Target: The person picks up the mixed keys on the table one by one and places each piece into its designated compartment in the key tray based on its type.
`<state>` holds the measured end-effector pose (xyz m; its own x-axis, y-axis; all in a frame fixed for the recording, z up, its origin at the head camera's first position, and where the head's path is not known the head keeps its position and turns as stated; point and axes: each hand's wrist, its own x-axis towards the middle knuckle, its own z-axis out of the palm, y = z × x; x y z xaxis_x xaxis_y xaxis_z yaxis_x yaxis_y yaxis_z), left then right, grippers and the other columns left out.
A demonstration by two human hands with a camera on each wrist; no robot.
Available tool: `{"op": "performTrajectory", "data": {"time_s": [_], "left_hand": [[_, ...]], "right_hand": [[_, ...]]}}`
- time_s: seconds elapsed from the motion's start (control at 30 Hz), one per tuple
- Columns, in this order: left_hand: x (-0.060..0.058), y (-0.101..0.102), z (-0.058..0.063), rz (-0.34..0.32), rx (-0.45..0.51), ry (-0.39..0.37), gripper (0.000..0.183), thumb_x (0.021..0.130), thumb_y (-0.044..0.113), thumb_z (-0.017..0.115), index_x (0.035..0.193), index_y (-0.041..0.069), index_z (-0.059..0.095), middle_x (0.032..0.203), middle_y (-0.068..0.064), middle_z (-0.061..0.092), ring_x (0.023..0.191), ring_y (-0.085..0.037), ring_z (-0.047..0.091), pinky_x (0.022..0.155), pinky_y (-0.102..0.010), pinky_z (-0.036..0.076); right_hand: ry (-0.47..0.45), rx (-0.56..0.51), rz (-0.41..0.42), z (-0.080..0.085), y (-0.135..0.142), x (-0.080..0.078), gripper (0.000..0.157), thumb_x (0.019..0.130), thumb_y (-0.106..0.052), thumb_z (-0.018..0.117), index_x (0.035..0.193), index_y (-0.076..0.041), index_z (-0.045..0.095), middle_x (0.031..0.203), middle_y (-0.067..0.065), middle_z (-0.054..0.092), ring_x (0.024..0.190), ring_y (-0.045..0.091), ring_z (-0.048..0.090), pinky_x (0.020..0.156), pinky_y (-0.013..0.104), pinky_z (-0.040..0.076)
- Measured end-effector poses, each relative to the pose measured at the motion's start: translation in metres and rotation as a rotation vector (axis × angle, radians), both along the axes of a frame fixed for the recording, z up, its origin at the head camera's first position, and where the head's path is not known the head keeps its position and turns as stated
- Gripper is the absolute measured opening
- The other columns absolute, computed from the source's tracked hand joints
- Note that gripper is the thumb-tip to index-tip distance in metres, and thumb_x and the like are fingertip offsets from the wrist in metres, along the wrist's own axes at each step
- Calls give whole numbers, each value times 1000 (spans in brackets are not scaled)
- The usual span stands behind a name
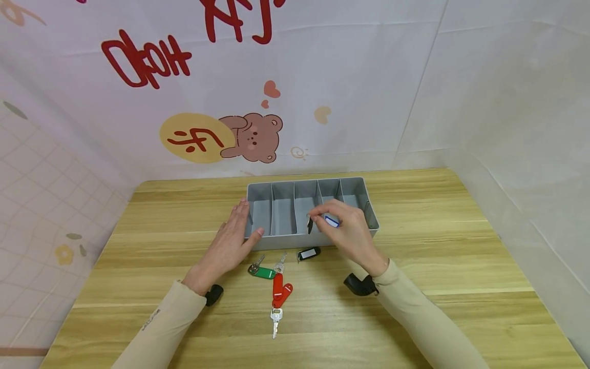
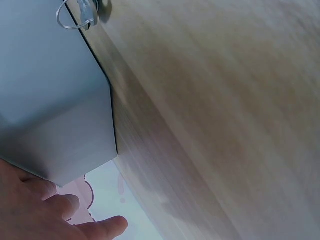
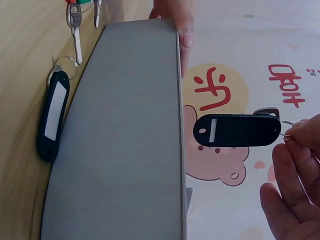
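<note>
My right hand (image 1: pixel 348 228) pinches the ring of a black key tag (image 3: pixel 237 130) between thumb and fingertip. In the head view that tag hangs over the front of the grey divided box (image 1: pixel 290 241), in line with its middle compartment. A blue-edged tag with a white label (image 1: pixel 332 221) shows just beneath the right hand, within the box's outline. My left hand (image 1: pixel 228 243) rests on the box's left end, fingers extended along the side and thumb at the front rim. A second black key tag (image 1: pixel 309 253) lies on the table against the box's front.
On the wooden table (image 1: pixel 415 307), in front of the box, lie a green key tag (image 1: pixel 265 273) with a key, two overlapping red tags (image 1: pixel 278 286), and loose-looking silver keys (image 1: pixel 276 320). A printed cloth wall (image 1: pixel 359 77) stands behind the box.
</note>
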<state>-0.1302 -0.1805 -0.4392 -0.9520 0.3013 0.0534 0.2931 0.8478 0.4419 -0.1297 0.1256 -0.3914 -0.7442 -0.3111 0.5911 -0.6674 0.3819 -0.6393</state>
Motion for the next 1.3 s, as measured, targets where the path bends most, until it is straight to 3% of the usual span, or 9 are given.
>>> {"op": "performTrajectory", "data": {"time_s": [0.17,0.67,0.87,1.17,1.3], "left_hand": [[0,0,0,2,-1,-1,88,107,56,43,164,-2,9,173,-17,2,157,-43,11,115,-72,25],[1,1,0,2,4,-1,88,107,56,44,165,-2,9,173,-17,3,157,-42,11,115,-72,26],[0,0,-1,-1,7,7,88,107,56,43,164,-3,10,173,-17,4,156,-44,12,114,-72,26],[0,0,-1,1,3,13,88,107,56,43,164,-3,10,173,-18,5,156,-44,12,114,-73,26],[0,0,-1,2,1,10,88,107,57,43,164,-3,10,173,-18,4,156,-44,12,114,-72,26]], "right_hand": [[-25,10,-19,-1,-1,-5,13,92,0,76,102,-9,80,99,-6,76,81,7,69,76,36,58],[-42,38,-61,-15,-3,-24,13,95,-3,74,102,-10,80,100,-3,76,88,10,70,73,29,55],[-40,68,-73,-20,-4,-29,10,95,-3,74,102,-7,80,99,-1,76,86,12,71,69,33,55],[8,104,-79,-29,-7,-37,10,91,-1,77,99,-4,80,96,2,76,87,16,72,75,36,58],[16,117,-82,-30,-9,-39,10,90,1,77,99,-3,80,95,3,76,86,18,72,74,42,59]]}}
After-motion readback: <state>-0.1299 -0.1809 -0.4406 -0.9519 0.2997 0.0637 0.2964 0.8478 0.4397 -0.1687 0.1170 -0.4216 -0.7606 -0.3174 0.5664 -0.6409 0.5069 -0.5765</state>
